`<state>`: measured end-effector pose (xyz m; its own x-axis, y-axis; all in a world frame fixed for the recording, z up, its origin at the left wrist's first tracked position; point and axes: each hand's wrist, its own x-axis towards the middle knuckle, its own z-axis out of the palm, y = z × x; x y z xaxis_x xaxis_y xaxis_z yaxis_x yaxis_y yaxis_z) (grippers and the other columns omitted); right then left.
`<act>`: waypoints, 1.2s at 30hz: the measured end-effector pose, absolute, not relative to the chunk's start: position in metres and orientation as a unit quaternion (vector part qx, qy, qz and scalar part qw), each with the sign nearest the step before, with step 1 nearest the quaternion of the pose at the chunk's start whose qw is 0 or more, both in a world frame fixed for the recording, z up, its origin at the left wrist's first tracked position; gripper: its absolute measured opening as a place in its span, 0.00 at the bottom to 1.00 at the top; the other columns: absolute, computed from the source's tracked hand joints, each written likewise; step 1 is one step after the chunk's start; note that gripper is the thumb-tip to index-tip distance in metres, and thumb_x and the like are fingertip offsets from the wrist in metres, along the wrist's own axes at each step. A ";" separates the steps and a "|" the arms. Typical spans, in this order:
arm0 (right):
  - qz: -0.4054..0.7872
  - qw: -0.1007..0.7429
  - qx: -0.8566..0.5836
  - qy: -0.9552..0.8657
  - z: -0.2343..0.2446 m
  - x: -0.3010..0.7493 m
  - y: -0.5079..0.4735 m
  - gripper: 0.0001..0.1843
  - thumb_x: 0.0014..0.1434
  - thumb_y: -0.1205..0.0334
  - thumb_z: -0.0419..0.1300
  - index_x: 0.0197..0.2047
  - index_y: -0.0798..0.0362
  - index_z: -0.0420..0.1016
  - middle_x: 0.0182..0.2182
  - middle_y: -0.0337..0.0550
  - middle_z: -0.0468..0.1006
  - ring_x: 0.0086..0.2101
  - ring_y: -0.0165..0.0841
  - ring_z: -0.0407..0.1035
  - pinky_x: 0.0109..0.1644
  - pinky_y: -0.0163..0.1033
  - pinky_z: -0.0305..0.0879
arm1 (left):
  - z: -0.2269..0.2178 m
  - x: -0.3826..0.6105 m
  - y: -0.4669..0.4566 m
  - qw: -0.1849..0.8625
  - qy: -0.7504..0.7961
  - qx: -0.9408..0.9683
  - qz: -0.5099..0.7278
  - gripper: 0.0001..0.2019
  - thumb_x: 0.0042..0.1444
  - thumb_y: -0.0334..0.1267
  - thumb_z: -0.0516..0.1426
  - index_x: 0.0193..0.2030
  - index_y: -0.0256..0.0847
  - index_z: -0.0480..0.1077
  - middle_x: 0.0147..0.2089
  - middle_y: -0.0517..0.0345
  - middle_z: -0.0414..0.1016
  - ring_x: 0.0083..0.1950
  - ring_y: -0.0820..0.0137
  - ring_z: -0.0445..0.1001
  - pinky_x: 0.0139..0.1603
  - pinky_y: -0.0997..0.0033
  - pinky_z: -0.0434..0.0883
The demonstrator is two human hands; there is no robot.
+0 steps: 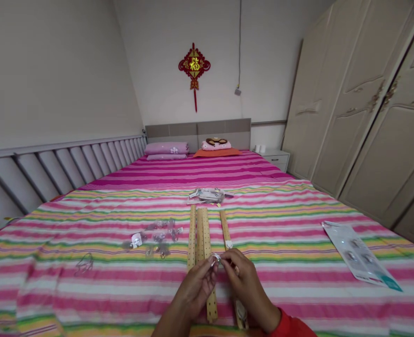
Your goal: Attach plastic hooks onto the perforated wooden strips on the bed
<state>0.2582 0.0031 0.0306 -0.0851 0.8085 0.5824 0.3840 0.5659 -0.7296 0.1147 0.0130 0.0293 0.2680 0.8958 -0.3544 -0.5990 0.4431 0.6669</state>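
Observation:
In front of me, my left hand [197, 286] and my right hand [242, 275] meet at the fingertips. Both pinch a small shiny white-and-silver piece [216, 258], too small to name surely. Beneath the hands lie pale wooden strips with rows of holes [203, 234], side by side and pointing away from me. A separate wooden strip [224, 224] runs partly under my right hand. It carries a small white piece with a hook-like shape [228, 244] and a shiny metallic piece [241, 310] near its close end. My right hand hides this strip's middle.
Small clear plastic packets [161, 236] are scattered left of the strips, with a crumpled clear piece [84, 263] nearer. A plastic-wrapped bundle [208, 194] lies beyond the strips. Blister packaging [357, 255] rests at right on the striped bed sheet [291, 281]. A bed rail [69, 164] borders the left.

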 end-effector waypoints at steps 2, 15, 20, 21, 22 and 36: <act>0.248 0.536 -0.437 -0.679 0.030 0.259 0.007 0.08 0.60 0.65 0.53 0.33 0.52 0.73 0.29 0.41 0.74 0.31 0.33 0.68 0.35 0.36 0.63 | 0.030 0.116 0.014 0.744 0.401 0.258 0.469 0.13 0.41 0.39 0.68 0.32 0.36 0.74 0.30 0.58 0.75 0.29 0.79 0.71 0.30 0.82 0.68; 0.547 0.572 -0.433 -0.431 0.020 0.273 0.031 0.21 0.34 0.48 0.72 0.26 0.55 0.76 0.18 0.37 0.74 0.18 0.27 0.64 0.22 0.33 0.58 | 0.035 0.124 0.037 0.579 0.473 0.461 0.478 0.17 0.36 0.47 0.66 0.29 0.36 0.73 0.25 0.58 0.74 0.28 0.73 0.71 0.31 0.74 0.67; 0.546 0.583 -0.439 -0.412 0.022 0.278 0.037 0.22 0.31 0.46 0.73 0.23 0.56 0.76 0.14 0.36 0.72 0.16 0.26 0.63 0.21 0.32 0.58 | 0.032 0.133 0.043 0.559 0.476 0.482 0.479 0.15 0.36 0.42 0.66 0.30 0.36 0.73 0.24 0.59 0.73 0.27 0.73 0.71 0.30 0.74 0.67; 0.547 0.583 -0.437 -0.411 0.022 0.278 0.037 0.22 0.31 0.47 0.73 0.23 0.56 0.76 0.14 0.36 0.72 0.15 0.25 0.62 0.21 0.32 0.58 | 0.031 0.134 0.044 0.545 0.475 0.490 0.488 0.15 0.37 0.41 0.66 0.33 0.36 0.74 0.25 0.59 0.73 0.28 0.72 0.71 0.31 0.73 0.68; 0.549 0.585 -0.437 -0.407 0.022 0.279 0.038 0.22 0.31 0.47 0.73 0.22 0.55 0.76 0.13 0.36 0.72 0.15 0.25 0.62 0.20 0.32 0.57 | 0.030 0.135 0.044 0.527 0.473 0.502 0.497 0.17 0.37 0.39 0.66 0.36 0.37 0.74 0.27 0.58 0.73 0.29 0.71 0.71 0.32 0.72 0.68; 0.563 0.532 -0.439 -0.455 0.012 0.281 0.037 0.12 0.37 0.55 0.70 0.24 0.55 0.78 0.15 0.35 0.73 0.16 0.26 0.62 0.21 0.32 0.59 | 0.027 0.126 0.038 0.456 0.464 0.583 0.487 0.12 0.48 0.41 0.61 0.39 0.40 0.76 0.36 0.53 0.75 0.37 0.67 0.72 0.38 0.71 0.69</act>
<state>0.2810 0.0375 0.0115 -0.0482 0.9988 -0.0094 -0.2004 -0.0189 -0.9795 0.1259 0.0376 0.0271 0.0951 0.9848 0.1451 0.0955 -0.1541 0.9834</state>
